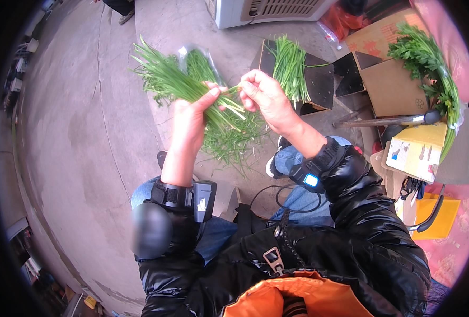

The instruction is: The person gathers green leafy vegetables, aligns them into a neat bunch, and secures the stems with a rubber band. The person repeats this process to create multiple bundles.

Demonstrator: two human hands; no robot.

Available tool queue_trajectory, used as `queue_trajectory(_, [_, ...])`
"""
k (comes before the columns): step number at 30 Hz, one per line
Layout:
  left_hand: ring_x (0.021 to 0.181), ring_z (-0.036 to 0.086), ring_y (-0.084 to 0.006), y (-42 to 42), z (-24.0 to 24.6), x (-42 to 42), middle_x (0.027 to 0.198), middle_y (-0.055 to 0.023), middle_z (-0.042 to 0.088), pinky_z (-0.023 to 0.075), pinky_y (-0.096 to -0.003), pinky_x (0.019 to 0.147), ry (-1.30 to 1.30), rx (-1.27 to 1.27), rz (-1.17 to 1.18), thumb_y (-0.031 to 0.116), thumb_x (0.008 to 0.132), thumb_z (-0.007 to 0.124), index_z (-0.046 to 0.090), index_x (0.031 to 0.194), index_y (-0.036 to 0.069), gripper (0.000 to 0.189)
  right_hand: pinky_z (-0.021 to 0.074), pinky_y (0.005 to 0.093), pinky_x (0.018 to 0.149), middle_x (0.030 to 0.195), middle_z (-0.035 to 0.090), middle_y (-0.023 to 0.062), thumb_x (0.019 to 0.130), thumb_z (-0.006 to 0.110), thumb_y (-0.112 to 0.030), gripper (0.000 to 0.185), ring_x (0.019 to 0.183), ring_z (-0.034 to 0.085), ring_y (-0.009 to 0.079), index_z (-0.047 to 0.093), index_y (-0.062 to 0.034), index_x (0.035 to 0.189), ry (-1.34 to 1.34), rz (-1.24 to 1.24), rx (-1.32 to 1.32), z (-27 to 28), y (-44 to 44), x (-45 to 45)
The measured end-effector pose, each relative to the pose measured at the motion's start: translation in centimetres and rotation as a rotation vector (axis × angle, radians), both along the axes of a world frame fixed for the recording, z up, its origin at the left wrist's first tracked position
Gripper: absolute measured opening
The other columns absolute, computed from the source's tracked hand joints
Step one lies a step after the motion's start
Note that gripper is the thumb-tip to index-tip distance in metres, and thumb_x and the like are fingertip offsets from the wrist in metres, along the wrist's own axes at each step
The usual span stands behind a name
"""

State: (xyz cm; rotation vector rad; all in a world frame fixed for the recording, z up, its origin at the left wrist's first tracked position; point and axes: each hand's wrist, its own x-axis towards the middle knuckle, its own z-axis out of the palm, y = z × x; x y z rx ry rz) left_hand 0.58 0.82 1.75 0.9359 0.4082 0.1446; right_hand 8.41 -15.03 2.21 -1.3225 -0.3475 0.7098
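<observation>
A bunch of green garlic chives (175, 81) lies in the grip of my left hand (193, 113), thumb across the stems and pale stem ends pointing right. Between the thumb and fingers of my right hand (268, 97) is a thin stem (231, 90), pinched close to those ends. Below the bunch, a loose heap of chive scraps (234, 138) is scattered on the concrete floor. A second bundle of chives (290, 67) rests on a dark box (319, 85) beyond my right hand. Behind the held bunch, more greens (201, 65) lie partly in a clear plastic bag (214, 65).
On the right, leafy celery (444, 83) lies over cardboard boxes (397, 87), near a wooden-handled tool (381, 122). A white appliance (274, 12) stands at the top. Another person's shoe (126, 16) shows at top left. A black cable (282, 188) loops by my knees.
</observation>
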Motion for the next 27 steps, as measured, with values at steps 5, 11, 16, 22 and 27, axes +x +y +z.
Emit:
queue_trajectory(5, [0.081,0.063,-0.0188,0.7,-0.2,-0.4,0.090,-0.0135,0.064,0.0524,-0.0263,0.066,0.002,-0.013,0.058,0.001,0.084,0.059,0.056,0.095,-0.002,0.012,0.0401,0.0195,0.060,0.079,0.054,0.0001,0.092,0.052,-0.015,0.009,0.069,0.049,0.0053,0.052,-0.0052,0.094,0.020,-0.108,0.130,0.8,-1.1,2.1])
queue_trajectory(11, [0.090,0.061,-0.0219,0.7,-0.2,-0.1,0.097,-0.0161,0.062,0.0508,-0.0288,0.070,-0.018,-0.060,0.071,0.002,0.085,0.058,0.052,0.103,-0.003,0.021,0.0450,0.0220,0.072,0.085,0.059,0.0008,0.085,0.054,-0.005,0.010,0.080,0.056,0.0067,0.060,-0.0016,0.092,-0.350,0.118,-0.205,0.9,-1.2,2.1])
queue_trajectory(16, [0.094,0.060,-0.0230,0.6,-0.1,-0.1,0.100,-0.0157,0.061,0.0514,-0.0292,0.072,-0.016,-0.080,0.078,0.002,0.085,0.058,0.052,0.104,-0.002,0.021,0.0454,0.0209,0.069,0.085,0.060,0.0013,0.085,0.057,-0.007,0.011,0.077,0.057,0.0067,0.062,-0.0017,0.093,-0.396,0.195,-0.278,1.0,-0.8,0.8])
queue_trajectory(22, [0.093,0.061,-0.0238,0.4,-0.3,0.0,0.099,-0.0150,0.062,0.0524,-0.0300,0.075,-0.032,-0.105,0.025,0.002,0.085,0.057,0.052,0.103,-0.001,0.019,0.0476,0.0271,0.060,0.074,0.057,0.0051,0.079,0.063,-0.013,0.011,0.066,0.060,0.0138,0.059,-0.0036,0.081,-0.734,0.164,-0.352,0.1,-0.2,-0.2])
queue_trajectory(27, [0.092,0.061,-0.0232,0.3,-0.3,-0.1,0.098,-0.0152,0.062,0.0526,-0.0293,0.074,-0.063,-0.104,-0.001,0.001,0.085,0.056,0.053,0.100,-0.002,0.015,0.0464,0.0252,0.059,0.074,0.057,0.0025,0.080,0.064,-0.010,0.010,0.064,0.058,0.0102,0.059,-0.0015,0.079,-0.538,0.104,-0.211,-0.5,-0.1,-0.1])
